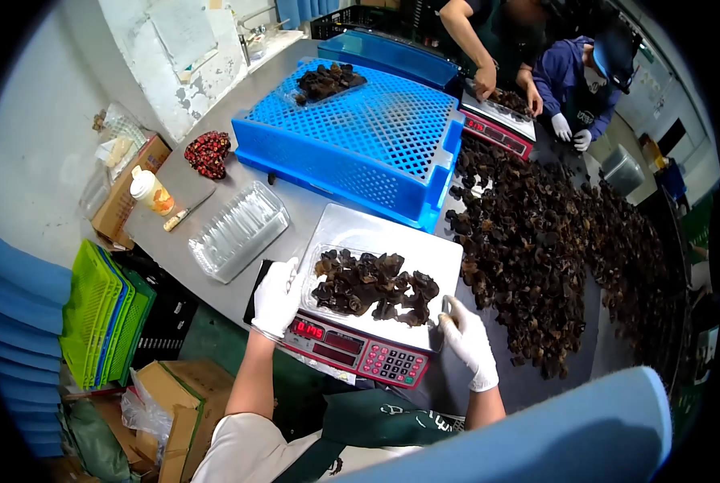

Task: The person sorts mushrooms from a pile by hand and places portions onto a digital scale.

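Dark wood-ear mushrooms (pixel 368 283) lie in a clear plastic tray on the silver pan of a red digital scale (pixel 358 351), whose lit display seems to read 0.175. My left hand (pixel 277 296), in a white glove, is at the tray's left edge; whether its fingers grip the rim cannot be made out. At the right edge of the pan is my gloved right hand (pixel 466 340), its fingers curled near a small dark piece. A large pile of loose mushrooms (pixel 529 249) spreads right of the scale.
An upturned blue crate (pixel 336 137) carries another mushroom tray. Stacked clear trays (pixel 241 229), a paper cup (pixel 151 190), a knife and a red bundle (pixel 208 154) stand left. Across the table, two people work by a second scale (pixel 497 131). Green baskets (pixel 102 314) stand lower left.
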### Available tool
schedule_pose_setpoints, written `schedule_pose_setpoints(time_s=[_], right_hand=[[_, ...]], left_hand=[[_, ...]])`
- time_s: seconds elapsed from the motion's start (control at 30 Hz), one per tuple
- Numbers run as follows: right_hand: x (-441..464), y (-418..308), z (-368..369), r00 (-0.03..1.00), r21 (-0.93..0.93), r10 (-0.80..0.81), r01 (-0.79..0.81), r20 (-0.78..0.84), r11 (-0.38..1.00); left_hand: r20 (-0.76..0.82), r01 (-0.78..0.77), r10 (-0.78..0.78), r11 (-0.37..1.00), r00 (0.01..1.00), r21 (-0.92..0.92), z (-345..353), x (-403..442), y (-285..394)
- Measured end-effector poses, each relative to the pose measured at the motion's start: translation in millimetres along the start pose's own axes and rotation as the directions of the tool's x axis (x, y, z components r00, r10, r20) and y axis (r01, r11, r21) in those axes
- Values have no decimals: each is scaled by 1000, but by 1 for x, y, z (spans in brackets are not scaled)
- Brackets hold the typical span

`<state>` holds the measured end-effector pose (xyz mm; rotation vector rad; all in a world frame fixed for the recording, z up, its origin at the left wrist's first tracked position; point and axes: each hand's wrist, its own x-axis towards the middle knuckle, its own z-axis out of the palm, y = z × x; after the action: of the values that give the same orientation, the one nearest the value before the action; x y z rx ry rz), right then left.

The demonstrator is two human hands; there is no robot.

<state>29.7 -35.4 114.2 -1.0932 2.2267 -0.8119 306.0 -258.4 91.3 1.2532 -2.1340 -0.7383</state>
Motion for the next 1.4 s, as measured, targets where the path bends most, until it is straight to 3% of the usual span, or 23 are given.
schedule_pose_setpoints(time_s=[0.07,0.17,0.2,0.27,0.3,0.4,0.53,0.73,0.87,0.93,1.0,1.03,1.17,1.2,1.33,1.4], right_hand=[[5,7,15,997,56,43,-46,57,997],[14,-3,23,999,179,25,-33,48,983],[21,0,27,999,257,-10,2,32,966],[38,2,23,1000,262,-27,28,-8,965],[53,1,21,1000,348,7,-12,15,938],[99,-27,-1,984,309,-151,172,-92,935],[158,-59,-10,986,494,-129,164,-103,854],[211,-65,-15,991,489,-73,118,-110,864],[237,-63,-14,993,601,4,66,-114,797],[243,-59,-14,994,582,15,50,-106,812],[247,-54,-8,936,332,-147,256,-320,908],[234,-68,-7,916,327,-155,285,-369,901],[213,-80,-5,950,363,-131,232,-282,903],[210,-78,-2,933,322,-175,277,-313,905],[185,-90,5,936,453,-201,318,-288,833],[172,-94,-1,946,447,-198,298,-257,843]], left_hand=[[104,4,-5,1000,995,10,4,-2,-14],[74,-66,89,960,993,-273,19,-1,-30],[66,-75,97,957,993,-279,17,2,-29],[296,336,-183,695,937,-636,11,10,-24],[273,324,-183,656,944,-682,9,17,-19],[215,269,-161,544,963,-795,3,48,-10],[137,186,-129,534,982,-825,9,91,-15],[150,204,-151,451,977,-869,26,115,-19],[179,236,-174,411,968,-881,38,127,-12],[195,250,-185,355,963,-901,41,130,-8],[205,261,-203,307,957,-915,47,132,-7],[219,272,-217,260,951,-926,50,133,-5],[198,251,-261,188,945,-950,59,148,13],[189,241,-261,184,947,-953,66,158,14],[139,189,-262,175,955,-966,94,208,18],[97,122,-113,245,989,-962,103,223,14]])
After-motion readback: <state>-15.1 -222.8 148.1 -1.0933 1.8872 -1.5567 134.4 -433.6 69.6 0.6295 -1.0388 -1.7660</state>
